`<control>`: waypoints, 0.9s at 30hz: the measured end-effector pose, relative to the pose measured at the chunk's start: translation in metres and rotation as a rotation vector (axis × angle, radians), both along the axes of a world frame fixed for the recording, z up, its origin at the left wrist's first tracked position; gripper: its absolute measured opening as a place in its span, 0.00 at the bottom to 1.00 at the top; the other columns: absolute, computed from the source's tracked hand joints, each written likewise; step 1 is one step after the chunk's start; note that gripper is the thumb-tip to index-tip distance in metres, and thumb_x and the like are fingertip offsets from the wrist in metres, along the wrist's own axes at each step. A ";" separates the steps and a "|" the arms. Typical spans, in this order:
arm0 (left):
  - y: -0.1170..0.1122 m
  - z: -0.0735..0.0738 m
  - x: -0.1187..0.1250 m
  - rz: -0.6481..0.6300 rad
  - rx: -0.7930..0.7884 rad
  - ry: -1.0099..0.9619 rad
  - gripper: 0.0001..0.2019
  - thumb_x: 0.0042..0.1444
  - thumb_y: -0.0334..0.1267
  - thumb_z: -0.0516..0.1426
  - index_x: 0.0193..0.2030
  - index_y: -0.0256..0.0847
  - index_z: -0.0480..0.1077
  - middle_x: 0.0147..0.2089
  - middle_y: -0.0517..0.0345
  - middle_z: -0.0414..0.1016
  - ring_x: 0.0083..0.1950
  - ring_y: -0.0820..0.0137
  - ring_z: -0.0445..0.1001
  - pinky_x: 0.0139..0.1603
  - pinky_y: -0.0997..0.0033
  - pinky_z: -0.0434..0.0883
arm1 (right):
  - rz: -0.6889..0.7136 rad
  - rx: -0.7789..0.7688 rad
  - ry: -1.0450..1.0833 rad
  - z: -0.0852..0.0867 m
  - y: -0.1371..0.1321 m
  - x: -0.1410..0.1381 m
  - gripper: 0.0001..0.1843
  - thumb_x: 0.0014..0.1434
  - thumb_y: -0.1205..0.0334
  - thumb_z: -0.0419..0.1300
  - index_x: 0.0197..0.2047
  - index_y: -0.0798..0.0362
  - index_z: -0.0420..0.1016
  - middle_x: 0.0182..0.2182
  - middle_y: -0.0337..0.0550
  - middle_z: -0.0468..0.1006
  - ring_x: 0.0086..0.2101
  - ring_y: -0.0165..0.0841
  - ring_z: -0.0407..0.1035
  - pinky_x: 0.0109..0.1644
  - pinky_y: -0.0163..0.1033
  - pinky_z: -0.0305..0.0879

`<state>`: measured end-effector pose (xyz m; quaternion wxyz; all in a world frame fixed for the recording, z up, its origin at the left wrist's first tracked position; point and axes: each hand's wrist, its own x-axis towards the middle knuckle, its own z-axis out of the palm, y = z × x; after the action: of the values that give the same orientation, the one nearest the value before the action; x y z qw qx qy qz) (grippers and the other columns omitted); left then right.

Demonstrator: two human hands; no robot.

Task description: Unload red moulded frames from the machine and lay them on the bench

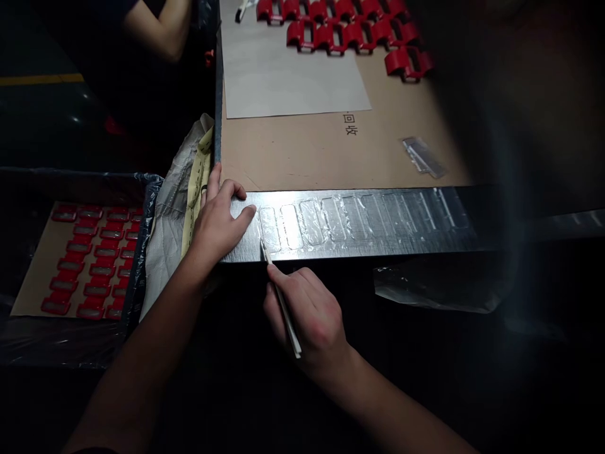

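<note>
My left hand [218, 219] lies flat on the near left corner of the table, its fingers spread beside a row of clear film strips [359, 219] stuck along the dark table edge [331, 249]. My right hand [307, 312] is closed around thin white tweezers [280, 296]. The tweezers' tip points up and touches the lower end of the leftmost clear strip [268, 228], just right of my left fingers.
Red plastic parts [345, 28] lie in rows at the table's far side, partly on a white sheet [288, 69] over brown cardboard [307, 151]. A dark bin at the left holds more red parts [89, 258] on cardboard. Another person's arm [158, 28] shows at upper left. A small clear bag [423, 156] lies at the right.
</note>
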<state>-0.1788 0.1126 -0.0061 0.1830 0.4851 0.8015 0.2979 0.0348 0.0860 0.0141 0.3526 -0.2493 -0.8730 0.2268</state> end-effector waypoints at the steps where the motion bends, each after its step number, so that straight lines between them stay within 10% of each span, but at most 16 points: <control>1: 0.000 0.000 0.000 0.002 -0.001 0.001 0.08 0.59 0.40 0.59 0.43 0.46 0.65 0.81 0.58 0.41 0.75 0.49 0.57 0.68 0.45 0.65 | 0.002 -0.009 -0.002 0.001 -0.002 0.002 0.19 0.65 0.77 0.58 0.59 0.61 0.69 0.29 0.43 0.74 0.29 0.33 0.66 0.33 0.43 0.67; 14: -0.006 -0.003 0.001 0.023 0.131 0.006 0.05 0.60 0.36 0.60 0.43 0.45 0.71 0.78 0.47 0.51 0.79 0.56 0.52 0.75 0.51 0.59 | 0.071 -0.156 0.094 0.002 -0.019 0.031 0.23 0.60 0.81 0.61 0.58 0.62 0.71 0.29 0.44 0.73 0.29 0.34 0.67 0.31 0.43 0.66; 20: -0.022 -0.002 0.005 -0.011 0.238 0.193 0.09 0.64 0.35 0.57 0.47 0.43 0.79 0.74 0.48 0.61 0.75 0.56 0.58 0.75 0.52 0.59 | -0.004 -0.223 0.234 -0.004 -0.004 0.040 0.28 0.63 0.81 0.60 0.64 0.56 0.71 0.43 0.51 0.80 0.42 0.38 0.76 0.44 0.45 0.77; 27: -0.035 0.003 0.009 -0.103 0.174 0.457 0.11 0.68 0.34 0.54 0.49 0.42 0.78 0.46 0.52 0.77 0.51 0.57 0.72 0.54 0.56 0.71 | -0.001 -0.298 0.287 -0.008 0.004 0.048 0.25 0.64 0.78 0.59 0.62 0.53 0.74 0.50 0.52 0.81 0.47 0.41 0.77 0.47 0.48 0.79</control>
<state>-0.1696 0.0777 -0.0035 -0.0303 0.5940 0.7677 0.2385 0.0831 0.0905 0.0058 0.4328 -0.2644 -0.7705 0.3861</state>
